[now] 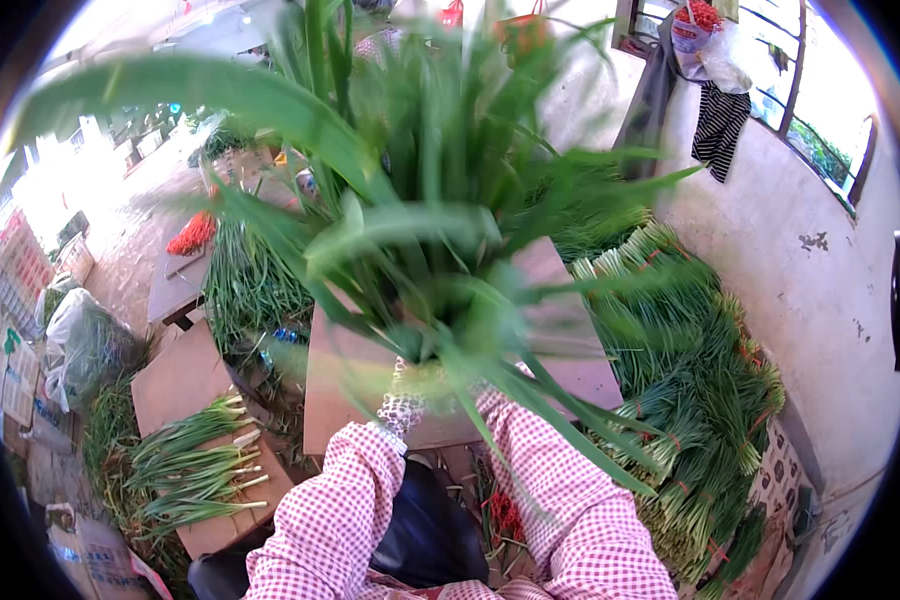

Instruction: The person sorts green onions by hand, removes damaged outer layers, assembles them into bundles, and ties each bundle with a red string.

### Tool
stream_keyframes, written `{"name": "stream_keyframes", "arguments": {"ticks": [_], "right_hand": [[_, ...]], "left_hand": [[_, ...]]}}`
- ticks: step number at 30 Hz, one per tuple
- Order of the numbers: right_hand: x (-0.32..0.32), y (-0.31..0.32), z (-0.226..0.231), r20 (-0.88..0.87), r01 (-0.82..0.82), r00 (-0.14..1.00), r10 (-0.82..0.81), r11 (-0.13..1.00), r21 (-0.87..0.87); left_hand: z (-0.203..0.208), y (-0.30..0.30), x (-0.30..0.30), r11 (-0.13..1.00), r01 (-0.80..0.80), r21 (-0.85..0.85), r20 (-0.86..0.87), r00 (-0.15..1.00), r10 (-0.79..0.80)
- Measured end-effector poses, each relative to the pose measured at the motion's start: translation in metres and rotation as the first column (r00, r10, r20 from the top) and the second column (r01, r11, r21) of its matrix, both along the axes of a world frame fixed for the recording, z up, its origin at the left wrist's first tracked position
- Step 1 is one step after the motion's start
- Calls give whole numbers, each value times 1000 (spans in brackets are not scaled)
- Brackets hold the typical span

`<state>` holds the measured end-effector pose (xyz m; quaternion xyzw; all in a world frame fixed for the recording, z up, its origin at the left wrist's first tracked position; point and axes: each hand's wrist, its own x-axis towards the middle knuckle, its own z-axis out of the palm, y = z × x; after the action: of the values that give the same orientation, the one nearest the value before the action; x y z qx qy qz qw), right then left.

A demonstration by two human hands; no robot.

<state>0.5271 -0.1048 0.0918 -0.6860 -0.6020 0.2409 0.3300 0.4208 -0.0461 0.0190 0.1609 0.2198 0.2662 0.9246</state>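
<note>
A big bunch of long-leaved, scallion-like greens (pixel 420 230) is raised close before me, its leaves fanned out and blurred. Both my forearms, in red-and-white checked sleeves, reach up to its lower end. My left hand (pixel 403 395), in a spotted glove or cuff, is closed around that end, though leaves cover the fingers. Beside it, my right hand (pixel 482 392) also grips the bunch and is almost wholly hidden by leaves. Under the bunch lies a pinkish-brown board (pixel 355 400).
Tied bundles of thin green stalks (pixel 690 370) are heaped along the wall on the right. Several white-ended stalks (pixel 200 465) lie on a smaller board at the left. Beyond are loose greens (pixel 250 280), red ties (pixel 192 233) and a filled plastic bag (pixel 85 340).
</note>
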Motion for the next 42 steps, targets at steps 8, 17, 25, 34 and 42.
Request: {"name": "stream_keyframes", "arguments": {"ticks": [8, 17, 25, 34, 42], "right_hand": [[7, 26, 82, 342, -57, 928, 147, 964, -260], [45, -2, 4, 440, -93, 838, 324, 878, -469], [36, -60, 5, 610, -8, 732, 304, 899, -437], [21, -81, -55, -785, -54, 580, 217, 972, 228], [-9, -29, -21, -703, 289, 692, -166, 955, 59]], "left_hand": [[-27, -10, 5, 839, 66, 540, -113, 994, -6], [42, -63, -27, -16, 421, 907, -418, 904, 91], [62, -23, -31, -524, 700, 485, -370, 707, 602], [24, 4, 28, -591, 769, 243, -460, 628, 627], [11, 33, 35, -322, 874, 365, -658, 487, 575]]}}
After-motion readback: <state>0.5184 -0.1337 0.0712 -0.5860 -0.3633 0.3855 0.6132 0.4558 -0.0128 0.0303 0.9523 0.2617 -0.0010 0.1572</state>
